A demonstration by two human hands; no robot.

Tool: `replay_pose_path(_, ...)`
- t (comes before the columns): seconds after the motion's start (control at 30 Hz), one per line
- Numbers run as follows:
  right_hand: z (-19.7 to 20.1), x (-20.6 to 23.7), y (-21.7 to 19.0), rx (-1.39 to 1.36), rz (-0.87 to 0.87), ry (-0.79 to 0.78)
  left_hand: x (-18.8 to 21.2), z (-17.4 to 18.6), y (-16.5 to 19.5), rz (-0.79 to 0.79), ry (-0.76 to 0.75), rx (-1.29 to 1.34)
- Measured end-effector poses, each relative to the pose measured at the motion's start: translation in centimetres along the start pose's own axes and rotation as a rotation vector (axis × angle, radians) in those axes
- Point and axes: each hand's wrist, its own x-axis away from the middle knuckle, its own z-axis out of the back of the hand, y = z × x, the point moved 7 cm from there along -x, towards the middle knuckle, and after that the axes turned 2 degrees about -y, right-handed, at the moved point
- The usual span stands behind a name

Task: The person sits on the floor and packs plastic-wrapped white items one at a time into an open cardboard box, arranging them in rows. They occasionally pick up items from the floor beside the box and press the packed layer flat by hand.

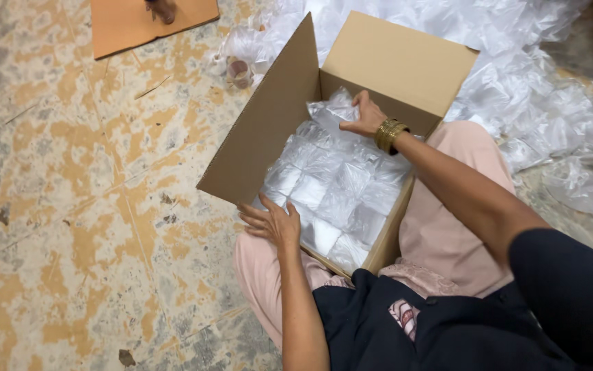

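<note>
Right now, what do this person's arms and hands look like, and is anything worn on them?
Both are bare hands, with no gloves. The right hand has a stack of gold-coloured bangles at the wrist, and a dark navy sleeve covers the upper arm, leaving the forearm uncovered. The left hand shows no bangle or watch, and that forearm is uncovered too. I can see no rings.

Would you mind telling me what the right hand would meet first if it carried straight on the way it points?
Probably the clear plastic packet under the right hand; beyond it, the cardboard box wall, though depth is unclear.
</note>
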Motion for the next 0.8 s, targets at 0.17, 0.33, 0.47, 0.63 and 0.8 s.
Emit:
replay_pose_path(0.17, -2.7, 8.1, -2.9, -0.147, 0.427, -0.066, 0.5, -2.0, 4.5, -0.162, -0.283, 1.115)
replay_pose_path(0.33, -8.9, 14.0, -5.9, -0.147, 0.633, -0.119, 2.7, -5.5, 4.4, 0.242, -0.876, 1.908)
replay_pose_path(0.47, -8.9, 15.0, -7.1, -0.318, 0.906, 0.015, 2.9, -4.3, 2.7, 0.258, -0.905, 1.950)
replay_pose_path(0.63, -9.2, 15.0, -5.9, -0.251, 0.777, -0.035, 3.6, -3.7, 3.0, 0.326, -0.993, 1.838)
replay_pose_path(0.8, -10.9, 14.0, -3.9, -0.249, 0.343, -0.236, 2.3, -3.5, 3.1, 0.114, -0.704, 1.601)
